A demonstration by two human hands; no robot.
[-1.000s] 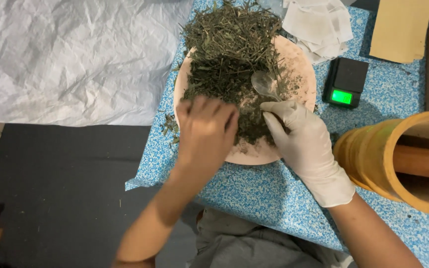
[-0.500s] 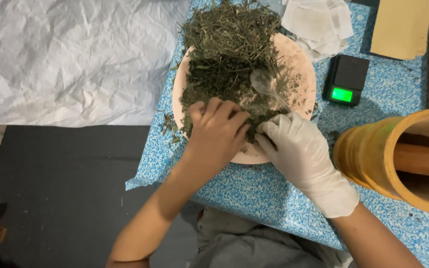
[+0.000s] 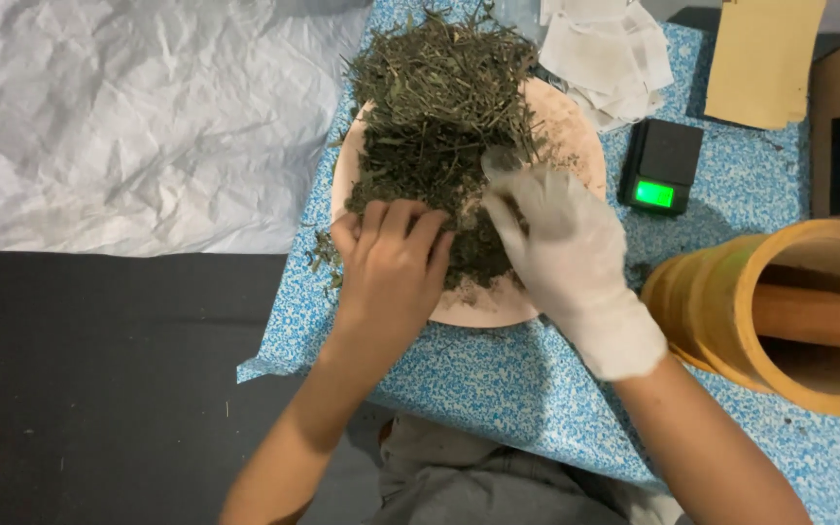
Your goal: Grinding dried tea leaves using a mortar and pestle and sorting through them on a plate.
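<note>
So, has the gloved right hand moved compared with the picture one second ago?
Yes. The gloved right hand slid up the plate, deeper into the dried herbs and closer to the small scale.

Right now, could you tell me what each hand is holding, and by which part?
The gloved right hand grips a spoon by its handle; the bare left hand just presses on the dried herbs.

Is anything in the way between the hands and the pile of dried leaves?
No, nothing visible is in the way. The bare left hand rests right on the dried herbs heaped on the round plate. The gloved right hand touches the pile too, and seems to hold a spoon there.
</note>
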